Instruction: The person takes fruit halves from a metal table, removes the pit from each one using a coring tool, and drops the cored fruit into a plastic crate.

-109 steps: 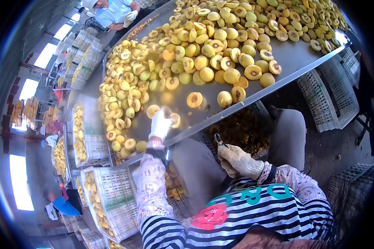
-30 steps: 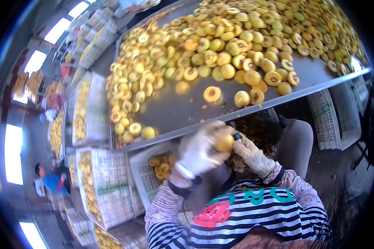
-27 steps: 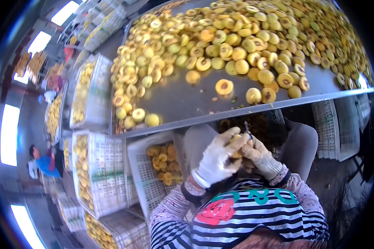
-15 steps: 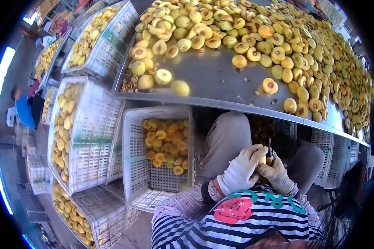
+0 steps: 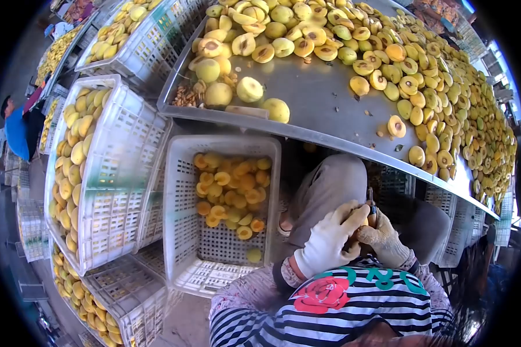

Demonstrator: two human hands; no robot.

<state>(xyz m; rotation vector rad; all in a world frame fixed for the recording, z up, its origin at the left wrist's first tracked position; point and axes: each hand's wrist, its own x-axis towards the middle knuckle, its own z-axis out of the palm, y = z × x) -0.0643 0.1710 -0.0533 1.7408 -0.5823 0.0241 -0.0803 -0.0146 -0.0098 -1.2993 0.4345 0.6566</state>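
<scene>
White-gloved left hand [image 5: 329, 238] curls nearly closed round a fruit [image 5: 363, 221], putting it just beside the tool [image 5: 371, 201] gripped in the curled right hand [image 5: 385, 239]; crate [image 5: 180, 231] left of the left hand

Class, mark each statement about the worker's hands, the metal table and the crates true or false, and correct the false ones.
1. The left hand and right hand both wear gloves. True.
2. The left hand stretches over the metal table. False: it is close beside the right hand, off the table.
3. The right hand holds a small tool. True.
4. The crate beside the left knee is full to its rim. False: part of its floor is bare.
5. All fruit on the table is whole. False: many pieces are halves, like the cut fruit near the edge.
</scene>
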